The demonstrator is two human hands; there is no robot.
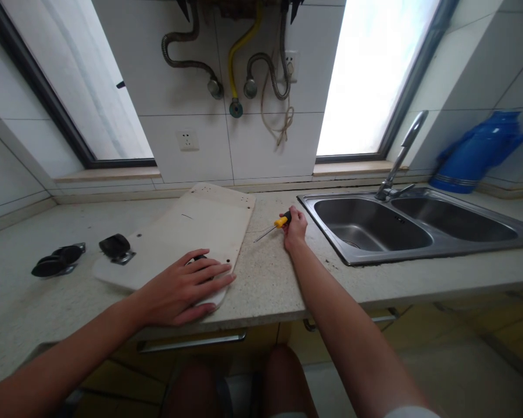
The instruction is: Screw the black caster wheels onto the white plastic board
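A screwdriver with a yellow and black handle is gripped in my right hand, its thin shaft pointing left and down over the counter. My left hand lies with fingers stretched out across the near right corner of a white board. Under those fingers a black part shows; most of it is hidden. Small dark holes mark the board's corners. One black caster wheel with a metal plate rests at the board's left corner. Farther left, two more caster wheels lie together on the counter.
The speckled counter carries a double steel sink with a tap on the right. A blue thermos flask stands behind it. Hoses and a socket are on the tiled wall. Drawer handles jut out below the counter edge.
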